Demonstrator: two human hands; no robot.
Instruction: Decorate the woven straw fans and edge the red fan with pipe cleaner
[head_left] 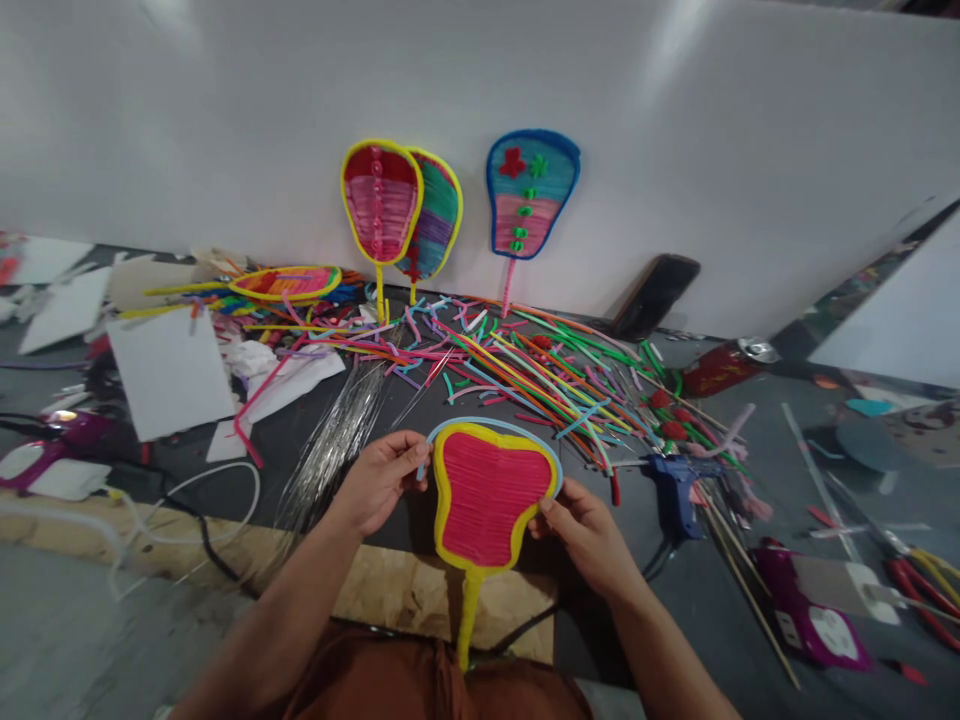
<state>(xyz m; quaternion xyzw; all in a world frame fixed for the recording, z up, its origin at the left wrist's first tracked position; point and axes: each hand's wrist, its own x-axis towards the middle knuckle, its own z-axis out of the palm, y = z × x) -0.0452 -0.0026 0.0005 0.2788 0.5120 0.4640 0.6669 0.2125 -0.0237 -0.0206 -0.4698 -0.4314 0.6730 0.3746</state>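
A paddle-shaped hand fan (487, 495) with a pink-red middle, yellow fuzzy rim and yellow handle stands in front of my body, its handle reaching down to my lap. Along its top edge arches a light blue pipe cleaner (491, 422). My left hand (386, 478) pinches the pipe cleaner's left end, just beside the fan's upper left corner. On the other side, my right hand (581, 525) is closed on the fan's right rim, where the pipe cleaner bends down to the fingers. Whether those fingers also grip the pipe cleaner is hard to see.
Loose pipe cleaners (525, 370) lie heaped across the dark table, with silvery strands (337, 440) to their left. Finished fans (532, 195) lean on the white wall behind. A blue glue gun (675, 495), a red can (727, 368), a phone (656, 295) and scissors (926, 590) are on the right.
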